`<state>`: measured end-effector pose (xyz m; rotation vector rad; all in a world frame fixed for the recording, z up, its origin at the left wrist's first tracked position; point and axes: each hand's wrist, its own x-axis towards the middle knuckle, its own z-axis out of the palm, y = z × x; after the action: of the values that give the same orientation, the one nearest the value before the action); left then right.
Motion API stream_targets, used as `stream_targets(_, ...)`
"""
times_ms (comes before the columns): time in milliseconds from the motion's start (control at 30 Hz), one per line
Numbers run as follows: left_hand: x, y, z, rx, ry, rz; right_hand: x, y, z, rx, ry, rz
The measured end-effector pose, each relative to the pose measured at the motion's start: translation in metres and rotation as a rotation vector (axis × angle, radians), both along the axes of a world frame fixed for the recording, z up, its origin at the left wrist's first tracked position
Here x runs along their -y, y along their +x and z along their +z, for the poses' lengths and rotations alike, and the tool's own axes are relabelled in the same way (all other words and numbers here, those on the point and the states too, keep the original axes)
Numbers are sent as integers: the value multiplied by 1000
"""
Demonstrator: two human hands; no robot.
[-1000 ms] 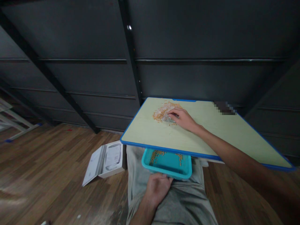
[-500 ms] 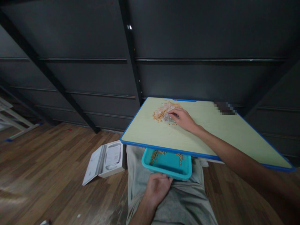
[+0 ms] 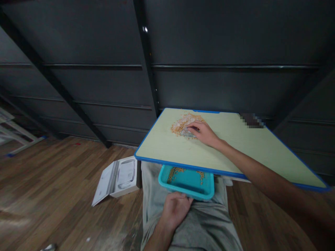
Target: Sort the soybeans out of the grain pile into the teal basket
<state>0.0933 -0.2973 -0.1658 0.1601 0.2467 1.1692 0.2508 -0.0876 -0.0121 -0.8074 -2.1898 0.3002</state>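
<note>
A pile of small round tan beans, mixed with clear or whitish bits, lies on the pale table. At its right side is my right hand, thumb and fingers drawn together in a pinch. Something translucent and shiny shows under those fingers; what they hold is too small to make out. Below the table's front edge, a turquoise tray rests over my lap, with beans along its far and side parts. My left hand grips the tray's near rim, its fingers partly hidden underneath.
An open white box with a packet inside stands on the wooden floor at the left. A blurred dark object lies at the table's far right corner. A dark panelled wall rises behind the table.
My right hand's fingertips have shifted very slightly left at the pile. My left hand and the tray have stayed in place.
</note>
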Motion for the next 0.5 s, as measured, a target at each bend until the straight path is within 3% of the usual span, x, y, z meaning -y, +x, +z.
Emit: stream_targets(500,0,0,1,-12,-22,-8,5,-2,2,16,-11,66)
